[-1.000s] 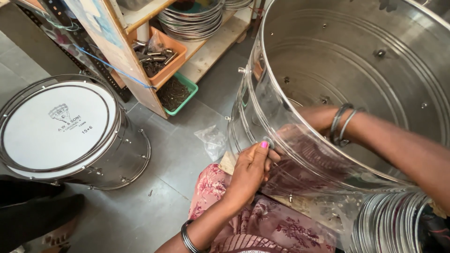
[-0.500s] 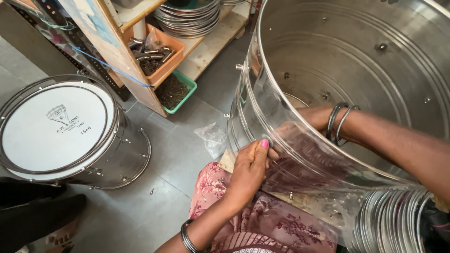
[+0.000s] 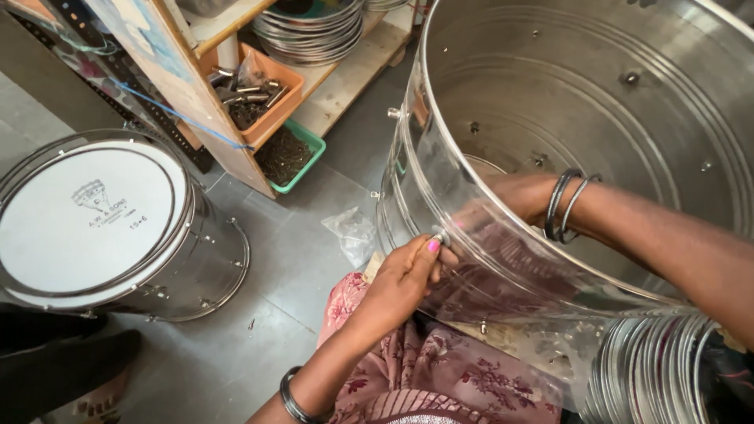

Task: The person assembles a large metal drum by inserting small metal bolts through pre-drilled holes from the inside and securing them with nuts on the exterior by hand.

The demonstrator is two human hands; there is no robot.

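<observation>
The large open cylinder of shiny ribbed steel, a drum shell (image 3: 597, 102), filled the right half of the view, tilted toward the person, with small bolts standing through its wall. Compared with one second before, it appeared a little higher and more to the right in the picture, but both hands stayed on the same place of its wall, so the same fitting was still being worked.

At the left, a finished steel drum with a white round skin (image 3: 94, 220) stood upright on the grey floor, well apart from the shell. Behind it, a wooden rack (image 3: 196, 94) carried stacked steel hoops (image 3: 310, 31), an orange tray of metal parts (image 3: 255, 94) and a green tray of dark small pieces (image 3: 287, 153).

The right hand (image 3: 514, 196), with two dark bangles at the wrist, reached inside the shell and pressed against the wall; whether its fingers were closed I cannot tell. The left hand (image 3: 404, 275) was outside, fingers pinched together on a small silver metal fitting (image 3: 437, 235) at the wall, just opposite the right hand.
</observation>
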